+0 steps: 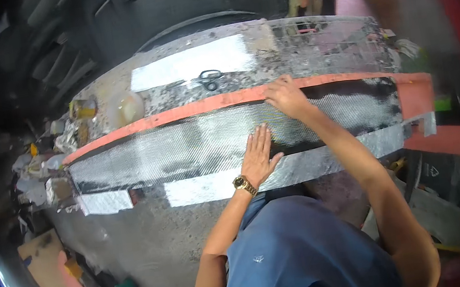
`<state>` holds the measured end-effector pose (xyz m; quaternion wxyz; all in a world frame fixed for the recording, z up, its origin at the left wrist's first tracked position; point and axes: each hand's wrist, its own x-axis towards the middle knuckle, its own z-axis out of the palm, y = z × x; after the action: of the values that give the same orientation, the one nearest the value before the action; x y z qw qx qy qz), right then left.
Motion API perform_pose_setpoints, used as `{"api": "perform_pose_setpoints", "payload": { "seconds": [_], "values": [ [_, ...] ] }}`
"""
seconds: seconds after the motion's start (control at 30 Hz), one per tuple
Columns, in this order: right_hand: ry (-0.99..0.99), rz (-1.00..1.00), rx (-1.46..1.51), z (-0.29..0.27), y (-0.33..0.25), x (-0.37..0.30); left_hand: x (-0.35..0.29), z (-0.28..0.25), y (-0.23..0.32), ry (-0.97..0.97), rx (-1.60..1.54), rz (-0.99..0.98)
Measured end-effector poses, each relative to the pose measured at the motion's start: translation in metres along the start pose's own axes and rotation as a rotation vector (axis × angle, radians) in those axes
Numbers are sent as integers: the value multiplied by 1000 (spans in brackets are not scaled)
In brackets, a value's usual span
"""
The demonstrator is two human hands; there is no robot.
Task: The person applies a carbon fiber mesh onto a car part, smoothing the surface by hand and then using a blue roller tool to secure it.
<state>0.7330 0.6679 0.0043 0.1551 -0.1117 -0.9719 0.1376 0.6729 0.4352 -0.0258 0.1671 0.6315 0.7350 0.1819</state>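
over grey floor (132, 240), stained bench (169, 98), woven sheet (206, 138)

Dark, blurred edges; brighter centre

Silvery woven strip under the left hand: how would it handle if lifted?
The woven strip looks thin and clothlike, so probably floppy. Being long and narrow, it may sag if lifted at one end. Its weave could skew under a sideways push.

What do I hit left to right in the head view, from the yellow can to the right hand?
Yellow can → round translucent container → dark-handled scissors → left hand → right hand.
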Motion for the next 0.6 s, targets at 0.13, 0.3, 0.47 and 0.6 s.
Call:
{"api": "perform_pose_setpoints", "payload": {
  "seconds": [0.13, 0.3, 0.47, 0.6],
  "values": [
    [-52, 46, -18, -7, -1, -4, -11, -24, -46, 237, 41, -276],
    [12, 24, -17, -8, -3, -3, -36, -71, -162, 535, 232, -763],
    [-16, 3, 29, -12, -11, 4, -62, -108, -259, 621, 312, -957],
    [-23, 2, -16, -17, -5, 0, -38, -106, -260, 594, 330, -1030]
  ]
}}
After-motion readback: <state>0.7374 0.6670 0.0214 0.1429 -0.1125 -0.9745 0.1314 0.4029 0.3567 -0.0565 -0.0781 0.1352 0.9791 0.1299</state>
